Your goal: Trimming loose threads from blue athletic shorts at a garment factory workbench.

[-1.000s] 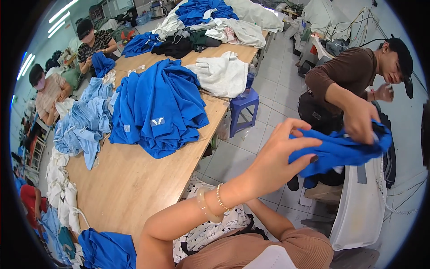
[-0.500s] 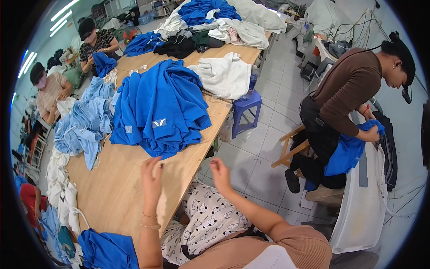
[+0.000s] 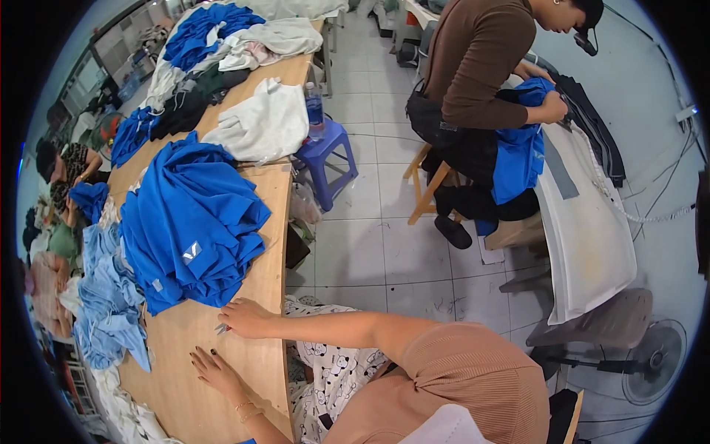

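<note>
Long wooden desk runs near to far along the left. Blue garment pile sits mid-desk; light-blue pile lies left of it, white garment further off. Co-worker in a brown top sits far right, handling a blue garment. Blue plastic stool stands just beside the desk's right edge. Right hand rests on the desk at the pile's near edge, fingers curled over a small metal tool; actual grip: cannot tell. Left hand lies flat and open on the bare desk, nearer, holding nothing.
</note>
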A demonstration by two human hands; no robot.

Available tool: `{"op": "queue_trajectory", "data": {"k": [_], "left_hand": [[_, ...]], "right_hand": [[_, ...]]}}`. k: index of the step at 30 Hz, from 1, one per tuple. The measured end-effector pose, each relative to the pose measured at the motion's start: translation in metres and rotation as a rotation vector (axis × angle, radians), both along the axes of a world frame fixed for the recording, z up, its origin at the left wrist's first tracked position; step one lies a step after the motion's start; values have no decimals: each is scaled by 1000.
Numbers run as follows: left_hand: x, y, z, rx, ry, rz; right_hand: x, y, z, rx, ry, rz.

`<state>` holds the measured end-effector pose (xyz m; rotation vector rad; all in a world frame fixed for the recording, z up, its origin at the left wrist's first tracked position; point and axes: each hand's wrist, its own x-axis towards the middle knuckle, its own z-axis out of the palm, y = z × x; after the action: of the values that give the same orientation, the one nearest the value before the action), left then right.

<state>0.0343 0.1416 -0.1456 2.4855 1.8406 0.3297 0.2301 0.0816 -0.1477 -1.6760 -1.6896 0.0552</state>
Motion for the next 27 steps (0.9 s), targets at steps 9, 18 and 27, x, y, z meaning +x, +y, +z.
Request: {"op": "queue_trajectory", "data": {"k": [9, 18, 27], "left_hand": [[-2, -1, 0, 28, 31, 20], [-8, 0, -3, 40, -27, -4], [-11, 2, -8, 74, -50, -12]], "right_hand": [[-2, 1, -5, 34, 61, 29], [-2, 2, -5, 38, 93, 27], [-3, 3, -6, 62, 111, 36]]}}
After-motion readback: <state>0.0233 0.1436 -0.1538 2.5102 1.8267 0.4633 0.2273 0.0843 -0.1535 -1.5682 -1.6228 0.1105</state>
